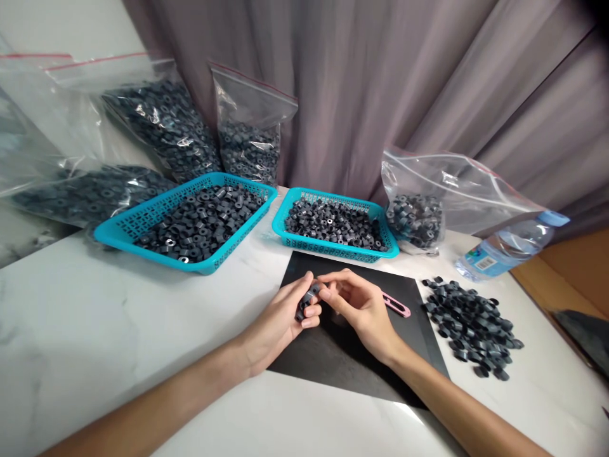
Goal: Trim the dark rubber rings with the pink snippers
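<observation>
My left hand [284, 315] is closed around a few small dark grey plastic parts [311, 293] with holes through them. Against these parts, the thumb and forefinger of my right hand [360, 306] are pinched together; whatever lies between those fingertips is too small to make out. Both hands are above a black mat [352, 374]. A pink cutter [402, 309] lies on the mat, partly behind my right hand. To the right of the mat is a loose heap of dark ring-like pieces [476, 327] on the white table.
Two blue baskets, a left one [208, 265] and a right one [333, 249], hold many grey parts. Zip bags of parts, such as the upright bag [250, 143] and the right bag [413, 219], stand behind. A water bottle [511, 247] leans at the right. A grey curtain [342, 95] hangs behind.
</observation>
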Demonstrator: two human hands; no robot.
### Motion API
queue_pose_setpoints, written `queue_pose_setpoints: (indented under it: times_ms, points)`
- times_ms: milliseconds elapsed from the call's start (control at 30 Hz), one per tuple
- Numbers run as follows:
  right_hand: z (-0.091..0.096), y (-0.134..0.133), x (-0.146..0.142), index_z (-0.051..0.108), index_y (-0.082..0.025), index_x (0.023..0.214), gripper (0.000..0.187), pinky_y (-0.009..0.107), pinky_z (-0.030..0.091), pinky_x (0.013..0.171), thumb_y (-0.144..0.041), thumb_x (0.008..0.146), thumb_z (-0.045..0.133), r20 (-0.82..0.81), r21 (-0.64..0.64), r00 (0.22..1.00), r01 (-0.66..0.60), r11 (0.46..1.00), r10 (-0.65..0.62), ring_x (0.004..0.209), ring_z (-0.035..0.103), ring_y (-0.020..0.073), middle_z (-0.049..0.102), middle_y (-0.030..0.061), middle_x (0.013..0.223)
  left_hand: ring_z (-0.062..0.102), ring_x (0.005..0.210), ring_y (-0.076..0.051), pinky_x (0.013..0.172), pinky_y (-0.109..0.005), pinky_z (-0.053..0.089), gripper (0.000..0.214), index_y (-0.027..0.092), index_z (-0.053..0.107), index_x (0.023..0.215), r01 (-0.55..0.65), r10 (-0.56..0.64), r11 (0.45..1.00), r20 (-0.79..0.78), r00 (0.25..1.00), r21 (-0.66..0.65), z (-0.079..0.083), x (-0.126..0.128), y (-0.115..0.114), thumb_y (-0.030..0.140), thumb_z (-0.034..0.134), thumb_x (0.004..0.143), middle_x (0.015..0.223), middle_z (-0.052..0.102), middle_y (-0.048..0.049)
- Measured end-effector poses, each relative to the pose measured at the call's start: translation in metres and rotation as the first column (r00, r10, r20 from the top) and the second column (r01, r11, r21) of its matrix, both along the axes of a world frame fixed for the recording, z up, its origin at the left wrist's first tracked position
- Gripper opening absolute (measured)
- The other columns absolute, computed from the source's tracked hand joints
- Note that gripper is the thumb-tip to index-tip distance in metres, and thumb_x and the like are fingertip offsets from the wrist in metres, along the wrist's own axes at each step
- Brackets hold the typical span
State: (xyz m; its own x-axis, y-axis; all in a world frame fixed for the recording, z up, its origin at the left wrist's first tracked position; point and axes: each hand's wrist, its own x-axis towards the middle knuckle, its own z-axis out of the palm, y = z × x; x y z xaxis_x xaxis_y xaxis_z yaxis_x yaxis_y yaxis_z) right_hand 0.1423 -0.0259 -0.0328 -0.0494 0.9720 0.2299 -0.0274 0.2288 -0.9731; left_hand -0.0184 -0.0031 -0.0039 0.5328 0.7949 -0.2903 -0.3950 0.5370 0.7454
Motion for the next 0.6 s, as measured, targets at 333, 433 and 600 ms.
queue_pose_setpoints:
  times_ms: [333, 433, 600]
  points:
    - [-0.0023, -0.0043, -0.0074, 0.065, -0.024, 0.101, 0.012, 0.032, 0.051, 0.081, -0.026, 0.09, 0.067, 0.009, 0.23, 0.969, 0.239, 0.943, -0.247, 0.092, 0.059, 0.0173, 0.06, 0.0051, 0.103, 0.031, 0.05, -0.002, 0.04, -0.011, 0.02, 0.034, 0.015, 0.05, 0.075, 0.06, -0.065, 0.994, -0.058, 0.996, -0.096, -0.0045, -0.0008, 0.005, 0.042, 0.057, 0.094, 0.069, 0.037, 0.0052]
    - [-0.0012, -0.0058, -0.0092, 0.067, -0.025, 0.103, 0.013, 0.033, 0.053, 0.083, -0.025, 0.091, 0.066, 0.032, 0.258, 0.974, 0.207, 0.944, -0.222, 0.099, 0.061, 0.0193, 0.059, 0.0065, 0.109, 0.033, 0.05, -0.002, 0.039, -0.011, 0.02, 0.034, 0.015, 0.051, 0.077, 0.057, -0.062, 0.996, -0.076, 0.995, -0.072, -0.0058, -0.0031, 0.0051, 0.044, 0.056, 0.093, 0.071, 0.039, 0.0043]
    - [0.0004, -0.0073, -0.0071, 0.071, -0.028, 0.11, 0.02, 0.035, 0.055, 0.09, -0.025, 0.093, 0.063, 0.139, 0.23, 0.973, 0.15, 0.962, -0.185, 0.108, 0.06, 0.0208, 0.058, 0.0071, 0.115, 0.039, 0.051, -0.002, 0.04, -0.01, 0.024, 0.03, 0.015, 0.055, 0.088, 0.088, -0.092, 0.995, -0.093, 0.991, -0.043, -0.0062, -0.0055, 0.0028, 0.045, 0.055, 0.094, 0.073, 0.044, 0.0031]
